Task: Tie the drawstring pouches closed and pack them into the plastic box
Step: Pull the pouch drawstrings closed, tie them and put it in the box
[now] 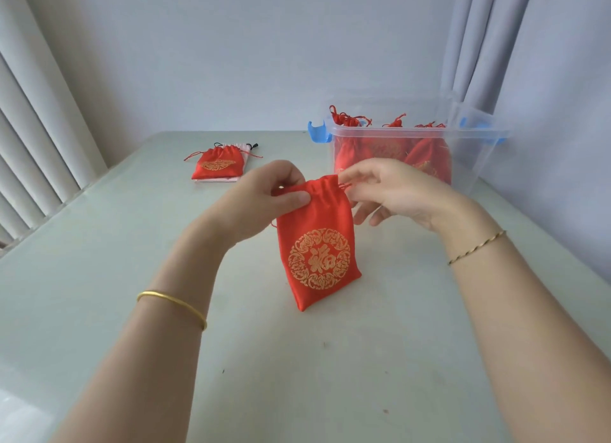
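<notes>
Here the left hand (264, 194) pinches the gathered left corner of a red satin drawstring pouch (319, 254), thumb on the front of the fabric. At the opposite corner the right hand (393, 191) nips the red drawstring (345, 186) between thumb and forefinger, its other fingers loosely spread. The pouch hangs below both grips, upright, gold medallion facing the camera, its base down on the pale table (99, 277). Just beyond the right hand stands the clear plastic box (463, 151), with tied red pouches (360, 148) inside. Beyond the left hand, well apart, another red pouch (215, 164) lies flat atop a pink pouch (244, 151).
</notes>
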Demonstrator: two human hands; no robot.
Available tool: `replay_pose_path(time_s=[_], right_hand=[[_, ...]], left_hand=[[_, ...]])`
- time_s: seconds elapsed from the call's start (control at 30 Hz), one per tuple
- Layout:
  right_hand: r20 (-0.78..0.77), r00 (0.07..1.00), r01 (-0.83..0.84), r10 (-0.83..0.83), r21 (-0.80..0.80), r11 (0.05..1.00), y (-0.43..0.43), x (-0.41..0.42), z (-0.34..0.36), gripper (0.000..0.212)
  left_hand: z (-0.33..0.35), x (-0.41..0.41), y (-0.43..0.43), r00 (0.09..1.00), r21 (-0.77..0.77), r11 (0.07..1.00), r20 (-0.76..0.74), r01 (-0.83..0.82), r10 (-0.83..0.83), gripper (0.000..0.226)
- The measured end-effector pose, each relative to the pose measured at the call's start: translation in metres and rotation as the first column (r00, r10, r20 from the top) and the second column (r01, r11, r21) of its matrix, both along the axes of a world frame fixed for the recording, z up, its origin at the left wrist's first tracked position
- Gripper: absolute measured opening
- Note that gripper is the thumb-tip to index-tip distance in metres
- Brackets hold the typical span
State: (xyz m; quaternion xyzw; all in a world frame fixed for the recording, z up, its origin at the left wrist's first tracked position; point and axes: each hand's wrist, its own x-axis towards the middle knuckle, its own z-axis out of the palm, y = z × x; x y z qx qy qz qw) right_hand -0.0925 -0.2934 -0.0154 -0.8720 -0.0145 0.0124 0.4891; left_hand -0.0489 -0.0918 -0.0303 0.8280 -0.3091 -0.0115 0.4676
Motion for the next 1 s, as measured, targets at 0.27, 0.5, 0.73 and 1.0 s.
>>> replay_pose_path(time_s=[0.27,0.5,0.73,1.0], right_hand=[[-0.023,0.994,-0.104,0.105,0.043,0.994,-0.019,-0.003,-0.005,0.013],[-0.081,0.981,-0.166,0.174,0.097,0.981,-0.023,-0.005,-0.006,0.015],[0.010,0.991,-0.134,0.136,0.258,0.957,-0.030,-0.007,-0.002,0.032],[0.074,0.996,0.017,-0.044,0.339,0.941,-0.024,-0.002,-0.003,0.037]], left_hand=[[0.009,-0.010,-0.004,0.999,-0.051,0.999,0.032,0.004,-0.003,0.004],[0.010,-0.008,-0.003,0.998,-0.059,0.998,0.059,-0.016,0.019,0.006],[0.005,-0.006,-0.006,0.989,-0.038,0.993,0.094,-0.115,0.118,0.007],[0.003,0.004,0.014,0.989,0.025,0.989,-0.020,-0.145,0.146,0.012]])
